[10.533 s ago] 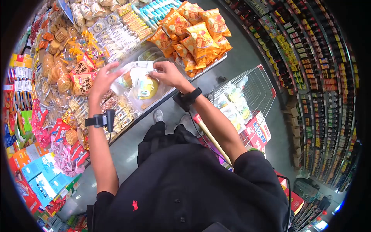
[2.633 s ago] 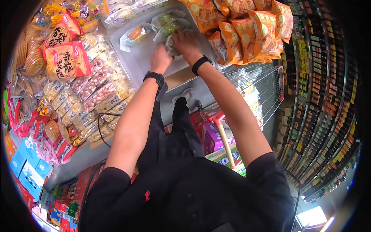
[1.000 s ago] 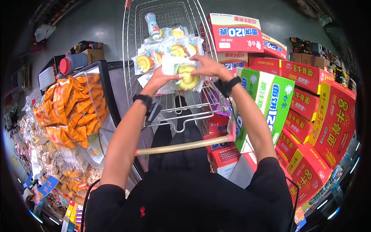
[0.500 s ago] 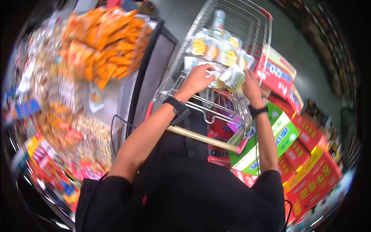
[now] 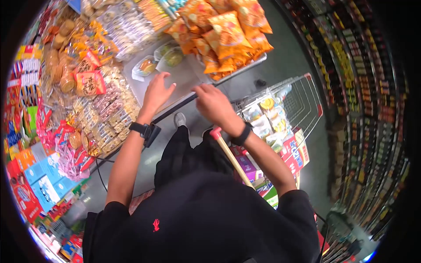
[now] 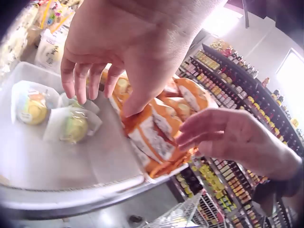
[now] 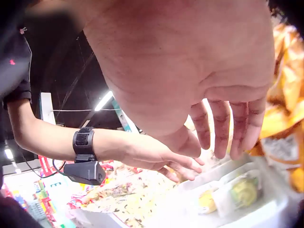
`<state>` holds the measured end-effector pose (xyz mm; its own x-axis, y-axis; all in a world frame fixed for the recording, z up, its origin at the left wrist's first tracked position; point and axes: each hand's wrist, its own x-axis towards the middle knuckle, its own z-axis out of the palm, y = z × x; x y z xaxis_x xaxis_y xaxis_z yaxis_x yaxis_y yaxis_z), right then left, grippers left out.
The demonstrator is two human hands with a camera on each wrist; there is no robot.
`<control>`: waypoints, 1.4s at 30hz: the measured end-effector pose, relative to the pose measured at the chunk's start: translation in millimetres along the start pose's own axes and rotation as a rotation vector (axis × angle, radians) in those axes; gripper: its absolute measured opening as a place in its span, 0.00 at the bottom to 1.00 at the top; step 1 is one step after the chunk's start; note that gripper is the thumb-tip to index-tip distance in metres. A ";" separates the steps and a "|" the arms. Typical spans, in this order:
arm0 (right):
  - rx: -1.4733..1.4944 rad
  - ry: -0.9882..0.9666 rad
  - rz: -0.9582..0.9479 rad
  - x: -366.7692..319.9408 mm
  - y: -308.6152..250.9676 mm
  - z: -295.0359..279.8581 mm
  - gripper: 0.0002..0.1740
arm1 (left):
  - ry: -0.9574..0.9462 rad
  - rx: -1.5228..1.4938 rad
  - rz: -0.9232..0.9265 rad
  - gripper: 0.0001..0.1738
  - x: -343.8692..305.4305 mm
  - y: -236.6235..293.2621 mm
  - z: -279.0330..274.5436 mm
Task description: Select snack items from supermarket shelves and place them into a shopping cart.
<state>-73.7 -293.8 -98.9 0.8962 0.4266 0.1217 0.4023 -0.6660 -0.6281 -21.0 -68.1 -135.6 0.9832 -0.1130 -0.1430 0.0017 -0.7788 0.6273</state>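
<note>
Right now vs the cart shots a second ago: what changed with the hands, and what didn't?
Left hand and right hand moved from the shopping cart back to the white bin. They've let go of the wrapped packet they had at the cart; both are empty. Unchanged: wrapped packets in the cart, orange bags beside the bin.

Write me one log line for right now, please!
left hand: open, empty, over tray | right hand: open, empty | tray: wrapped snacks | cart: wrapped packs
</note>
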 end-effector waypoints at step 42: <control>0.004 -0.076 -0.009 46.1 -9.3 21.7 0.33 | -0.502 -0.166 0.252 0.31 4.8 18.1 -84.4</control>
<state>-40.2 -254.7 -104.1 0.8758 0.4778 0.0683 0.4090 -0.6595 -0.6306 -0.9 -30.6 -60.3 0.7507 -0.5917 -0.2938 -0.1523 -0.5878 0.7945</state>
